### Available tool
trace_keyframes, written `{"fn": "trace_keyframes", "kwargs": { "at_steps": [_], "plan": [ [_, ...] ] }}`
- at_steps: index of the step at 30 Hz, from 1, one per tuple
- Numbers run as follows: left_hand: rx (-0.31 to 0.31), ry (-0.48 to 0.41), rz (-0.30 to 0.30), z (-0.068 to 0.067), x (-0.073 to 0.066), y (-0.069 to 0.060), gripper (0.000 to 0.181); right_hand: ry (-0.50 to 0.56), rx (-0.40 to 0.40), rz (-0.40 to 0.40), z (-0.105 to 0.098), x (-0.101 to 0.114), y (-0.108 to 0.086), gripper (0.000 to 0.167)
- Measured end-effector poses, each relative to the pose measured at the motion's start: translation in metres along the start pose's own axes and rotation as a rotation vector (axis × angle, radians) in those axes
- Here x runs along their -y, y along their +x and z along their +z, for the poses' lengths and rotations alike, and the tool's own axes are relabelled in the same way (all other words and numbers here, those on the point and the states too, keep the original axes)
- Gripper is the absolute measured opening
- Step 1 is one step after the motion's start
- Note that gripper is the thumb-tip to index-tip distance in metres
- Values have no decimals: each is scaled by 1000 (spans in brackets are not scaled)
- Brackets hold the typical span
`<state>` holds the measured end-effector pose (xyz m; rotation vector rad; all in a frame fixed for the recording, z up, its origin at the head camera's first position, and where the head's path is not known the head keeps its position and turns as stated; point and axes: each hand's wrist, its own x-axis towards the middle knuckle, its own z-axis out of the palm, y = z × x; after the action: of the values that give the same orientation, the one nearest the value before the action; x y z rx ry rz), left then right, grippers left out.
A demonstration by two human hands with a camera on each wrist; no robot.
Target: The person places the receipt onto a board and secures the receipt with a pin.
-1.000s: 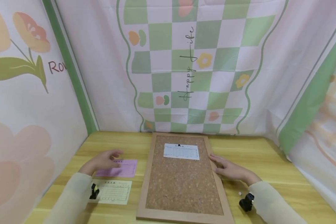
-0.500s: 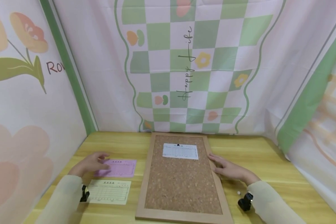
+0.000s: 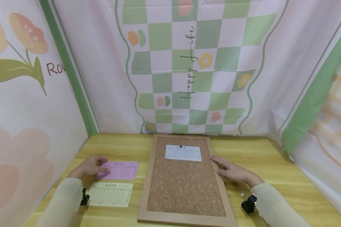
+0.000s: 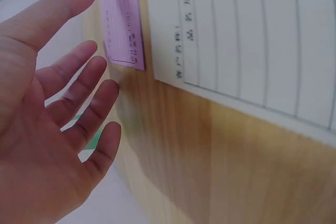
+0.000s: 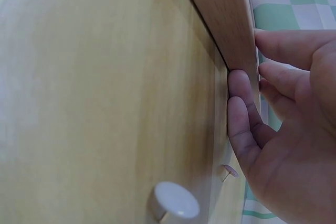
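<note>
A framed cork board lies flat on the wooden table, with a white printed slip near its far end under a small black pin or clip. My left hand hovers at the left end of a pink printed slip, fingers loosely bent and holding nothing. Nearer me lies a pale yellow printed slip, its left end partly behind my wrist. With my right hand I touch the board's right frame edge. In the right wrist view two fingers press its side while others rest on top.
Two pushpins, a white one and a pinkish one, are on the table beside my right hand. The wooden tabletop meets a patterned curtain at its far edge. Each wrist wears a small black camera.
My left hand has drawn back to the left, uncovering more of the pink slip. The right hand stays at the frame. The view has shifted slightly.
</note>
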<state>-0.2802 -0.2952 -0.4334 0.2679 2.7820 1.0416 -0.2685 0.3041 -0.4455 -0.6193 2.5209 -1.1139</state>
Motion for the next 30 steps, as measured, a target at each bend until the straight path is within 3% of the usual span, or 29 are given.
{"fn": "trace_keyframes", "kwargs": {
  "at_steps": [5, 12, 20, 30],
  "plan": [
    [0, -17, -17, 1, 3, 0, 66, 5, -5, 17, 0, -1, -1, 63],
    [33, -9, 27, 1, 8, -1, 74, 12, -13, 17, 0, -1, -2, 63],
    [10, -25, -74, 5, 9, 3, 68, 18, -11, 13, 1, 1, -2, 63],
    [23, -29, -96, 3, 3, 0, 56, 17, -10, 31, 0, 0, -2, 64]
  ]
}}
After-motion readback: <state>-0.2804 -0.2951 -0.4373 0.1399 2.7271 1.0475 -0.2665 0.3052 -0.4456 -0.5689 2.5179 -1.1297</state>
